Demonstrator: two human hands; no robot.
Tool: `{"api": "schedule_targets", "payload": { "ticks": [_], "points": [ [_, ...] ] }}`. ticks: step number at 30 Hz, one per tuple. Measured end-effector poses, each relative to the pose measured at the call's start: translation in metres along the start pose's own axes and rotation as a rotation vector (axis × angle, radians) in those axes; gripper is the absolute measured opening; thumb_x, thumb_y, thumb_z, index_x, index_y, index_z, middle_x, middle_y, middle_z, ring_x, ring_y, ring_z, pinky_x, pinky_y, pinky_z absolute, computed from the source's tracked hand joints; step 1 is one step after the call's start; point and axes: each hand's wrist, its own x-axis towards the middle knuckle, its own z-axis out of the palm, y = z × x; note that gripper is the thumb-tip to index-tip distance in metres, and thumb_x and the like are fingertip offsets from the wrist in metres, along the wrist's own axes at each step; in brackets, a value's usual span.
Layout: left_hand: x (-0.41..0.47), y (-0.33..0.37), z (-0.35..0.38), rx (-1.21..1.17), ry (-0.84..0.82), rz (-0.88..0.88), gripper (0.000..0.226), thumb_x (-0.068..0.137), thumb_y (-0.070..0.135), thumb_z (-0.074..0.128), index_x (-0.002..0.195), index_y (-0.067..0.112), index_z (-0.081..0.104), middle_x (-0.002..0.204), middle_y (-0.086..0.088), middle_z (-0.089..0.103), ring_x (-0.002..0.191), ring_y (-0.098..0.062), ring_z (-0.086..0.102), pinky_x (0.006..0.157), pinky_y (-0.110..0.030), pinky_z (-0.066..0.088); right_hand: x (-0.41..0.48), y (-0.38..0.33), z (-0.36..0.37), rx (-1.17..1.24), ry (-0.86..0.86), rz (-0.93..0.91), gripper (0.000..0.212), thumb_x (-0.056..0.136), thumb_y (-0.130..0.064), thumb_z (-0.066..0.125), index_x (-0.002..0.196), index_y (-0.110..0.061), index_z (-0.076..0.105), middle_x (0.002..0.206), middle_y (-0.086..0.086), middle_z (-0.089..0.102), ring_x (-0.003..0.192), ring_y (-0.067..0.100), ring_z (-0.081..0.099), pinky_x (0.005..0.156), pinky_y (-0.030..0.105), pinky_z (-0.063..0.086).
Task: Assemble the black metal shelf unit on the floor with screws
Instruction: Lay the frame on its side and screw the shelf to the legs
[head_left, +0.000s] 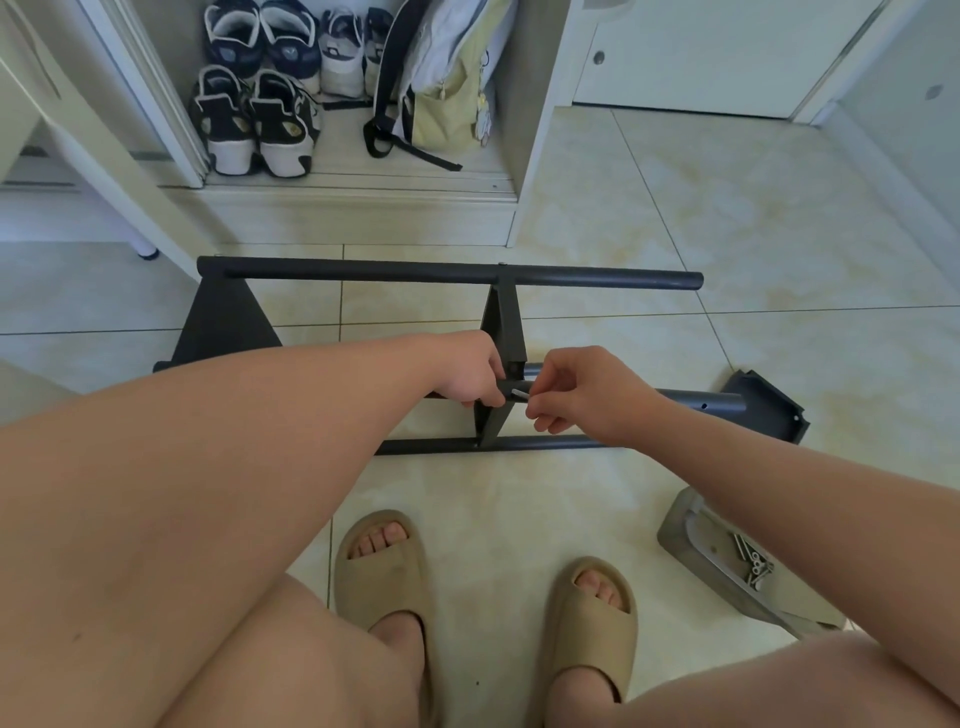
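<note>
Two hands are working at one joint. The black metal shelf unit (457, 274), round tubes joined by triangular plates, is lying flat on the pale tiled floor (675, 218), and I am taking its middle triangular black plate (498, 322) as my marker.

My left hand (467, 371) is gripping the centre tube just left of that plate, fingers curled round it. My right hand (582, 389) is sitting just right of the plate, thumb and forefinger pinching a small silver screw (519, 395) whose free end is pointing toward the joint. I cannot tell whether it is touching the metal yet.

I am judging the frame to be stiff and fairly light, but its painted tubes look smooth and likely to roll or twist, so holding close to the plate is the sensible place. The screw is tiny and easy to drop; pinching it near the head is leaving the thread free to start.

Well to the right of the marker plate, a loose black shelf plate (769, 410) is lying past the tube ends. Right of the marker and nearer me, a grey tray (685, 530) is holding spare silver screws (756, 564).
</note>
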Motion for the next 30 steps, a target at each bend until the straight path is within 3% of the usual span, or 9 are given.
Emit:
{"api": "schedule_targets", "payload": {
  "ticks": [4,6,9,14,20,24,28,30],
  "points": [
    [0.000,-0.001,0.001,-0.034,0.028,0.001,0.037,0.096,0.025,0.065,0.129,0.010,0.063,0.079,0.003,0.059,0.072,-0.012,0.056,0.061,-0.024,0.041,0.000,0.002,0.004,-0.060,0.026,-0.001,0.005,0.093,-0.004,0.069,0.090,-0.006,0.065,0.086,0.012,0.075,0.069,0.014,0.073,0.073,0.030,0.063],
    [0.001,-0.002,0.001,-0.062,0.058,-0.002,0.039,0.096,0.026,0.066,0.130,0.009,0.061,0.092,-0.001,0.062,0.086,-0.019,0.062,0.073,-0.028,0.048,0.001,0.001,0.006,-0.087,0.061,-0.004,0.010,0.092,-0.006,0.069,0.086,-0.012,0.064,0.082,0.007,0.075,0.070,0.015,0.073,0.077,0.036,0.063],
    [0.004,-0.002,0.001,-0.094,0.082,-0.018,0.044,0.094,0.026,0.067,0.133,0.008,0.056,0.116,-0.011,0.064,0.101,-0.029,0.065,0.089,-0.038,0.051,0.003,-0.001,0.007,-0.105,0.105,-0.023,0.013,0.093,-0.009,0.070,0.083,-0.016,0.063,0.079,0.003,0.074,0.069,0.010,0.072,0.079,0.035,0.062],
    [0.007,-0.004,-0.001,-0.088,0.019,-0.024,0.053,0.089,0.025,0.073,0.137,0.015,0.053,0.113,-0.008,0.067,0.089,-0.022,0.068,0.093,-0.038,0.052,0.004,-0.003,0.005,-0.106,0.108,-0.017,0.011,0.093,-0.010,0.069,0.085,-0.015,0.063,0.080,0.005,0.075,0.071,0.015,0.073,0.079,0.036,0.062],
    [0.006,-0.005,-0.002,-0.099,-0.015,0.007,0.054,0.089,0.029,0.074,0.138,0.020,0.054,0.086,0.008,0.056,0.077,-0.015,0.065,0.089,-0.033,0.049,0.004,0.004,-0.002,-0.069,0.135,0.007,0.010,0.093,-0.009,0.069,0.085,-0.011,0.063,0.077,0.006,0.075,0.071,0.016,0.073,0.079,0.037,0.062],
    [0.010,-0.005,-0.003,-0.077,-0.013,0.020,0.056,0.093,0.031,0.070,0.143,0.020,0.049,0.092,0.008,0.054,0.075,-0.013,0.065,0.090,-0.033,0.049,0.006,0.003,-0.002,-0.061,0.144,0.002,0.011,0.093,-0.008,0.069,0.085,-0.013,0.062,0.080,0.007,0.075,0.072,0.016,0.073,0.080,0.036,0.062],
    [0.012,-0.007,-0.004,-0.047,-0.031,0.019,0.059,0.094,0.035,0.067,0.147,0.023,0.045,0.102,0.006,0.062,0.080,-0.013,0.069,0.097,-0.038,0.050,0.007,0.005,0.001,-0.089,0.149,-0.009,0.010,0.094,-0.010,0.068,0.087,-0.014,0.062,0.079,0.003,0.075,0.072,0.012,0.072,0.081,0.036,0.061],
    [0.012,-0.008,-0.004,-0.054,-0.042,0.021,0.058,0.094,0.035,0.066,0.147,0.024,0.045,0.105,0.006,0.065,0.083,-0.014,0.070,0.094,-0.036,0.052,0.008,0.006,0.001,-0.109,0.151,-0.014,0.010,0.094,-0.011,0.067,0.088,-0.016,0.062,0.079,-0.001,0.073,0.069,0.006,0.071,0.080,0.033,0.061]
  ]
}}
